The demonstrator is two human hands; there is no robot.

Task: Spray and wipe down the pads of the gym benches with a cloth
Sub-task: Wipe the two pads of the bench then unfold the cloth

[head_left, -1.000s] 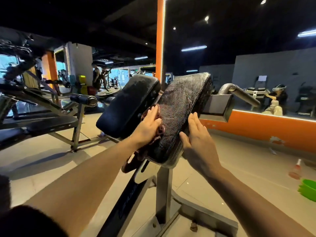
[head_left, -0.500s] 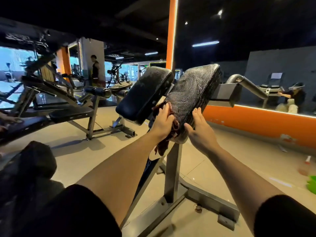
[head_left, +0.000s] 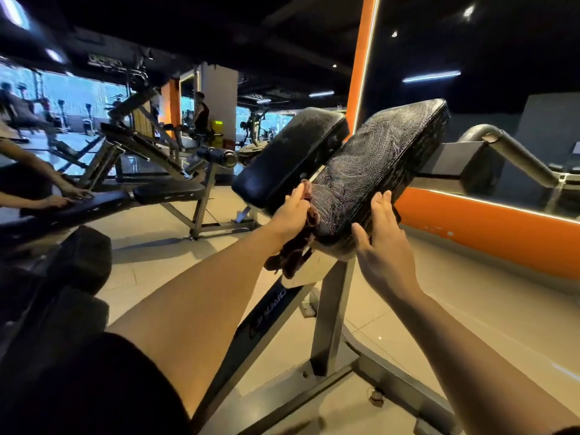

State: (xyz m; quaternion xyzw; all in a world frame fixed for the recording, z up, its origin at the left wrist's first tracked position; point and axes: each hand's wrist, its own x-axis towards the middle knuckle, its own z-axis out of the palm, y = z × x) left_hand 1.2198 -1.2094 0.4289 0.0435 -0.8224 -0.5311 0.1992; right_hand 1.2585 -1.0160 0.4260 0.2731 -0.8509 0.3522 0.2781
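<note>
Two tilted black pads sit side by side on a steel frame: a smooth left pad (head_left: 292, 158) and a cracked, worn right pad (head_left: 379, 164). My left hand (head_left: 290, 215) grips a dark red cloth (head_left: 295, 252) in the gap between them, against the right pad's lower left edge, and the cloth hangs down below it. With straight fingers, my right hand (head_left: 381, 243) presses the lower right edge of the worn pad. No spray bottle is in view.
The pads' steel post and floor frame (head_left: 332, 312) stand right in front of me. A flat black bench (head_left: 94, 208) lies to the left, with another person's hands (head_left: 59, 199) on it. An orange-based mirrored wall (head_left: 489, 227) runs along the right. More gym machines stand behind.
My view has shifted back and to the right. My left hand has slid the cloth down the gap to the worn pad's lower end. My right hand stays on that pad's right edge.
</note>
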